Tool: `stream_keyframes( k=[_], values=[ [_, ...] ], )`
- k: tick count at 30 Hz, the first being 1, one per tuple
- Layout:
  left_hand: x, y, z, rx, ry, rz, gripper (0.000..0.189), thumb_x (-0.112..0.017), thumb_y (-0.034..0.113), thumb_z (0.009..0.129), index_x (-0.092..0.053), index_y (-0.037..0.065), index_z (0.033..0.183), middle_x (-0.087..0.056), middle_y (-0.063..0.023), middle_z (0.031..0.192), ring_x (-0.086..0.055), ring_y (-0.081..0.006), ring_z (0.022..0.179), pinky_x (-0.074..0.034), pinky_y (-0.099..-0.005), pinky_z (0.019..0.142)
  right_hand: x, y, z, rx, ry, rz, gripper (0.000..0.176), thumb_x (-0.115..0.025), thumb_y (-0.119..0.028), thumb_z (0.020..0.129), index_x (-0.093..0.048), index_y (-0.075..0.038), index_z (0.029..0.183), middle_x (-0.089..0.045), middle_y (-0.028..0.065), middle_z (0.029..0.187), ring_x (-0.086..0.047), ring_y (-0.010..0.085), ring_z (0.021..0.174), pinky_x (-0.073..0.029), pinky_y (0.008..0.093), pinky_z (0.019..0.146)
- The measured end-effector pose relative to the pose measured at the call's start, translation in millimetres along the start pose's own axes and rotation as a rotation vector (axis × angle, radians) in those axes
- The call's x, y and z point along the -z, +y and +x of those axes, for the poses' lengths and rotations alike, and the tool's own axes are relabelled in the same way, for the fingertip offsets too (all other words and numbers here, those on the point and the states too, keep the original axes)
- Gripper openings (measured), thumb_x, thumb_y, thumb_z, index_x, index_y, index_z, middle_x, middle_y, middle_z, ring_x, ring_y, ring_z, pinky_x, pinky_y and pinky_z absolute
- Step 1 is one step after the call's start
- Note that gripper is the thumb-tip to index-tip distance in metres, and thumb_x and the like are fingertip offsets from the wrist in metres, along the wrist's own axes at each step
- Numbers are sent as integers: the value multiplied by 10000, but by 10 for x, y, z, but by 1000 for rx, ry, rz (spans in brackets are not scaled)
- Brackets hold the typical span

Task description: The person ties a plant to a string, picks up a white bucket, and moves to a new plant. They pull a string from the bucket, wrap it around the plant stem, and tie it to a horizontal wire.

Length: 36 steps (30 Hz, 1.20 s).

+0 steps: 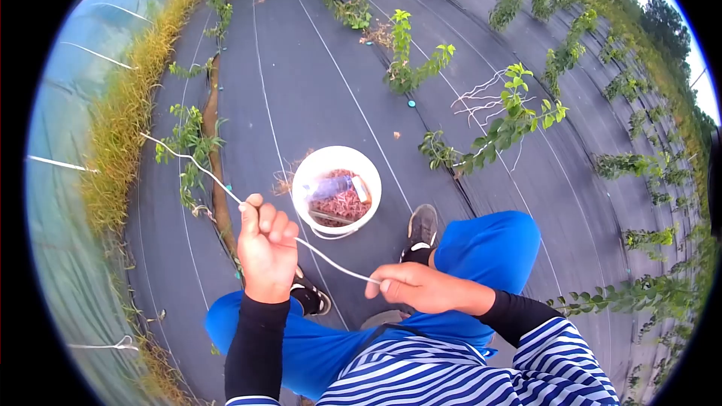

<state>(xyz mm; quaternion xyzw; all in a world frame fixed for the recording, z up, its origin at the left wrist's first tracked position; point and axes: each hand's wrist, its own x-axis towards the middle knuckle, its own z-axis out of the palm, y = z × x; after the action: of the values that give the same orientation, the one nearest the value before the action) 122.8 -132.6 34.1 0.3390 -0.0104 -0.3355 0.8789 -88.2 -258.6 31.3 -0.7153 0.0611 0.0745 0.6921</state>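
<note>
The person's left hand (268,256) stands upright left of centre in the frame, fingers curled, thumb close to the forefinger; the left forearm (256,346) rises steeply from the bottom edge. The right hand (421,287), lower and right of centre, points leftward, thumb and forefinger pinched; the right forearm (519,316) slants in from lower right.

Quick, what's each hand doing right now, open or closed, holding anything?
Left hand: closed, holding a long, thin, whitish, stem-like strand.
Right hand: closed, pinching the same strand.
</note>
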Motion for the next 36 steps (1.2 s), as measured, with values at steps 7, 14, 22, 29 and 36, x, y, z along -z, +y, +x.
stream_keyframes(
  k=[7, 14, 22, 29, 36],
  values=[
    [-313, 113, -38, -171, -62, -8, 215, -403, 332, 980, -474, 135, 931, -223, 57, 566, -190, -54, 453, -199, -216, 417, -251, 368, 237, -145, 73, 366, 254, -389, -198, 979, -546, -13, 903, -384, -42, 622, -329, 49, 556, -302, 203, 500],
    [-418, 263, 65, -272, -39, -53, 211, -397, 293, 983, -501, 111, 962, -207, 54, 564, -180, -60, 447, -193, -218, 401, -224, 295, 211, 68, 304, -347, 191, -427, -209, 947, -523, -44, 958, -630, 123, 778, -620, 324, 722, -462, 417, 641],
    [-466, 366, 173, -302, -30, -61, 215, -397, 277, 984, -496, 86, 972, -213, 49, 561, -184, -63, 444, -201, -222, 399, -219, 296, 299, 299, 454, -537, 127, -501, -144, 886, -513, -52, 971, -643, 139, 793, -622, 347, 729, -479, 439, 620],
    [-228, 505, 399, -255, 21, -120, 202, -407, 287, 981, -484, 101, 982, -230, 48, 571, -188, -65, 452, -212, -226, 408, -184, 321, 457, 429, 516, -701, 169, -549, -82, 811, -509, -51, 972, -635, 130, 737, -620, 333, 659, -486, 425, 568],
    [-263, 508, 498, -300, 39, -111, 246, -387, 262, 990, -496, 61, 1081, -204, 46, 594, -181, -65, 488, -219, -220, 432, -201, 248, 578, 354, 587, -586, 115, -527, -104, 865, -538, -39, 960, -638, 127, 755, -627, 327, 673, -506, 403, 609]
  ],
)
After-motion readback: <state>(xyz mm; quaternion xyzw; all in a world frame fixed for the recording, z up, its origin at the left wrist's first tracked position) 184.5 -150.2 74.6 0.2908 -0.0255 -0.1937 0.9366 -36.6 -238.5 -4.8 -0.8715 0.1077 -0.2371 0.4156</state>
